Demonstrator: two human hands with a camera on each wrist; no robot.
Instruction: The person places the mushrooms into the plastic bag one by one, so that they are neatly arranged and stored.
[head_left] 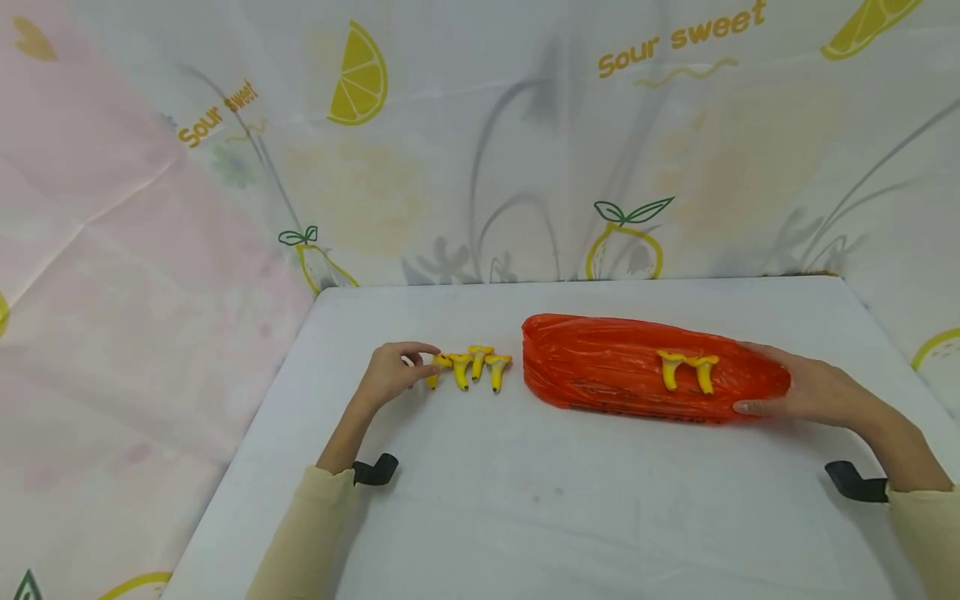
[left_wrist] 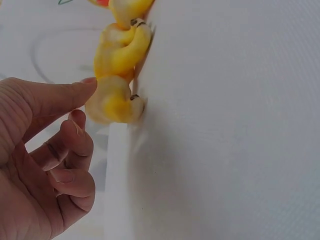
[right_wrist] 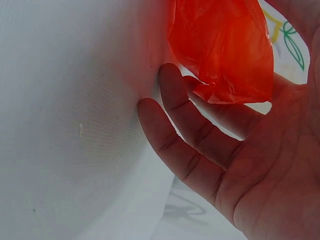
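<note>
My left hand (head_left: 390, 372) pinches the leftmost yellow mushroom (left_wrist: 114, 104), with the thumb on its cap in the left wrist view. Beside it on the table stand three more mushrooms: one right next to it (head_left: 461, 372), one slightly behind (head_left: 479, 362) and one at the right end (head_left: 497, 372). To the right lies a long bundle in a red plastic bag (head_left: 600, 362). My right hand (head_left: 825, 390) holds the bundle's right end, thumb on the near side. Two yellow mushrooms (head_left: 670, 371) sit side by side against the bag's near face. The bag hides its contents.
A white table (head_left: 562, 517) spreads below both forearms. Behind it hangs a printed cloth (head_left: 465, 192) with lemons and lettering, and it continues along the sides. A black strap piece (head_left: 377, 469) sticks out at the left wrist, another (head_left: 855, 483) at the right.
</note>
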